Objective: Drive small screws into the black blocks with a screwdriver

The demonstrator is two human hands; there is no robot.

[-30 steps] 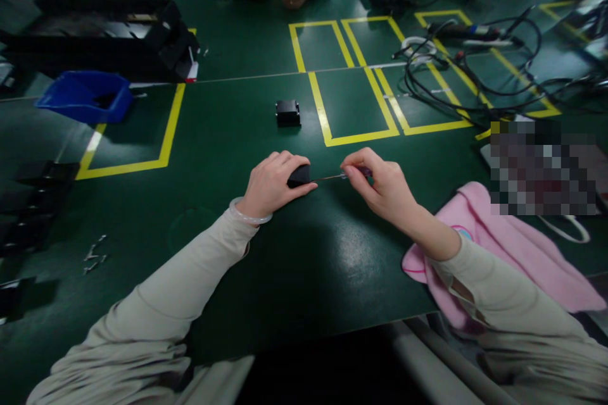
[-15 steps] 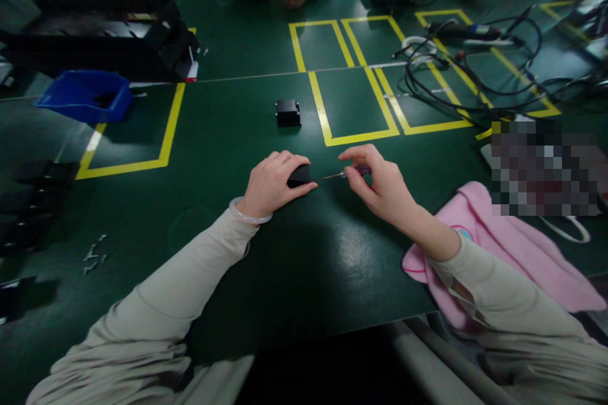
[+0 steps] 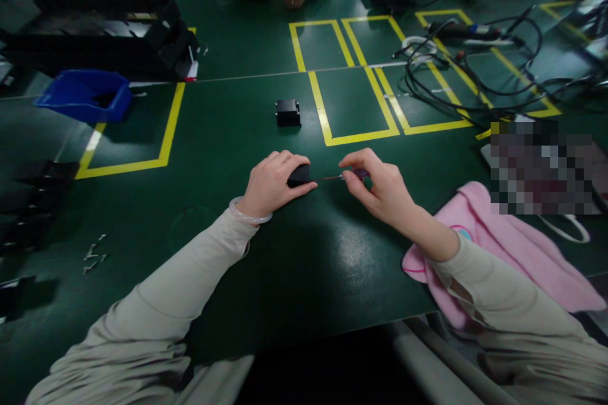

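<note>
At the green bench we saw the left hand with its grip spread only as wide as the black block it held, thumb along the near side! Opposite, the right hand had a light, nearly closed grip on a slim screwdriver, shaft aimed at the block's right end, though contact we couldn't tell.

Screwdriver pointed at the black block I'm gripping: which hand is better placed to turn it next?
Your right, most likely. The right hand holds the screwdriver, its shaft pointing toward the black block. The left hand grips that block, so it seems better suited to steadying.
</note>
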